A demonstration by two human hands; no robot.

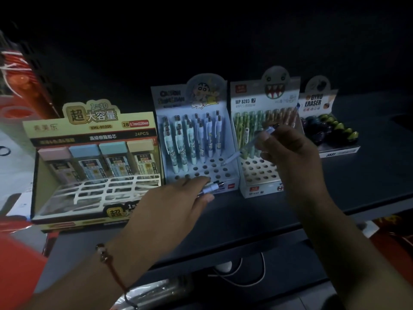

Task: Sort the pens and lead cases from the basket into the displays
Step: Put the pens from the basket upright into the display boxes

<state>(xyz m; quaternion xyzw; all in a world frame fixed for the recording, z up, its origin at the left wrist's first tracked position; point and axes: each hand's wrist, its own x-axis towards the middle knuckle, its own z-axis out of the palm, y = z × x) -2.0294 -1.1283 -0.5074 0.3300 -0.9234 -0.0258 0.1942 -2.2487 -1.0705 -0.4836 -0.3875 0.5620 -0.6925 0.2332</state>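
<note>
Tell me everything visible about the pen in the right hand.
The pen is slim, pale blue and white, plastic by its look, with a dark metal cap end. The right hand pinches its upper part. It slants, tip down-left, over the empty holes of the cartoon pen display, not yet in one.

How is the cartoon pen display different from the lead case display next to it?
The cartoon pen display has round holes with slim pens standing upright; the lead case display has a rectangular grid with four pastel-capped cases at its back. The pen display is blue-white and narrower, the lead one cream-gold and wider. Both have empty front slots.
</note>
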